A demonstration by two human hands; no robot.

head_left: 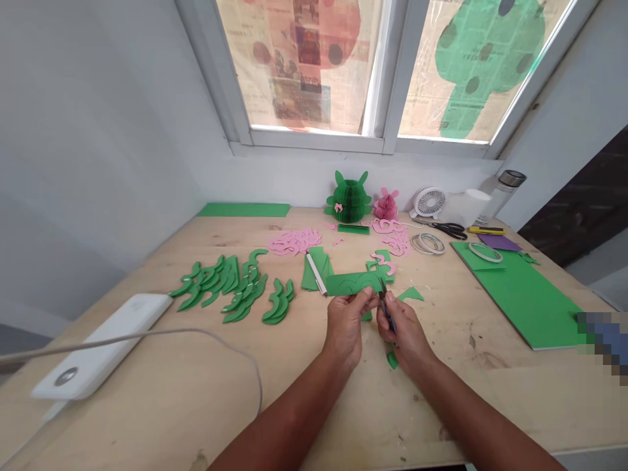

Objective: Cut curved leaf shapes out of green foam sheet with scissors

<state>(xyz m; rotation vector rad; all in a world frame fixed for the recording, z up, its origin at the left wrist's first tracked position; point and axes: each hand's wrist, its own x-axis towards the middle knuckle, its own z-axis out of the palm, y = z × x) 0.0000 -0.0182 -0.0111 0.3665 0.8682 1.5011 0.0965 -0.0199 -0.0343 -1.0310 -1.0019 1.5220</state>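
Observation:
My left hand pinches the lower edge of a green paper strip marked with curved pencil lines. My right hand is closed on a pair of dark scissors, whose blades meet the strip at its right end. Most of the scissor handles are hidden by my fingers. Below the right hand lies a small green scrap. Just behind the strip are a white pen on stacked green paper pieces and a pink curved cutout.
Curved green cutouts lie in piles to the left, with pink cutouts behind. A white power strip and its cable occupy the left. Black scissors, tape rolls, and green sheets are at the right.

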